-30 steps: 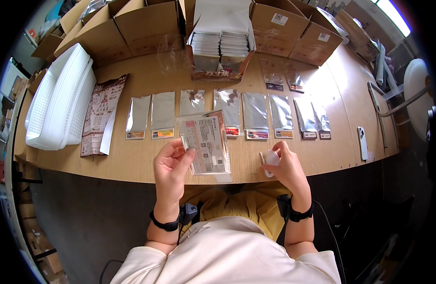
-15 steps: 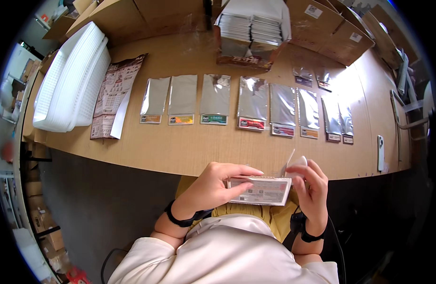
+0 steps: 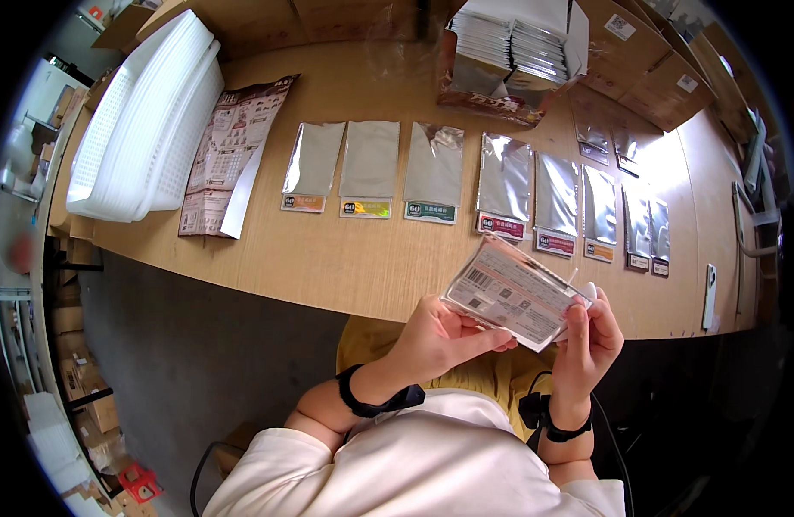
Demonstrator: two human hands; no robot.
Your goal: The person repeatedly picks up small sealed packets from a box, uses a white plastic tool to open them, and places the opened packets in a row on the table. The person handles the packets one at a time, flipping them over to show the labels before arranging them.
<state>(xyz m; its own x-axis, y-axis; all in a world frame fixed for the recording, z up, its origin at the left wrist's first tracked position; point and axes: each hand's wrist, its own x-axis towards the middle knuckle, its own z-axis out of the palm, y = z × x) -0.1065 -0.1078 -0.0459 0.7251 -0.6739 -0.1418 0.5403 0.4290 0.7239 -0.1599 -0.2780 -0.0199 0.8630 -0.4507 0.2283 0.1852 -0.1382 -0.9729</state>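
Note:
In front of my body I hold a flat, rectangular packet (image 3: 509,293) in a shiny clear wrapper, its pale printed face with a barcode tilted toward me. My left hand (image 3: 444,340) grips its lower left edge, thumb on the face and fingers underneath. With thumb and fingers together, my right hand (image 3: 593,332) pinches the packet's right end. A small white piece shows at its fingertips, too small to name. Beyond the packet lie silver foil pouches with colored label strips, among them a red-labeled pouch (image 3: 505,185) and a green-labeled pouch (image 3: 433,172).
Stacked white plastic baskets (image 3: 143,129) stand at the left beside a brown printed sheet (image 3: 233,159). An open box (image 3: 509,73) full of silver pouches sits at the back, near cardboard boxes (image 3: 647,65). A phone (image 3: 710,295) lies at the table's right front.
The packet has risen from near my lap toward the table edge and turned its printed face up at a slant. My left hand has shifted from its top to its lower edge. The view has shifted.

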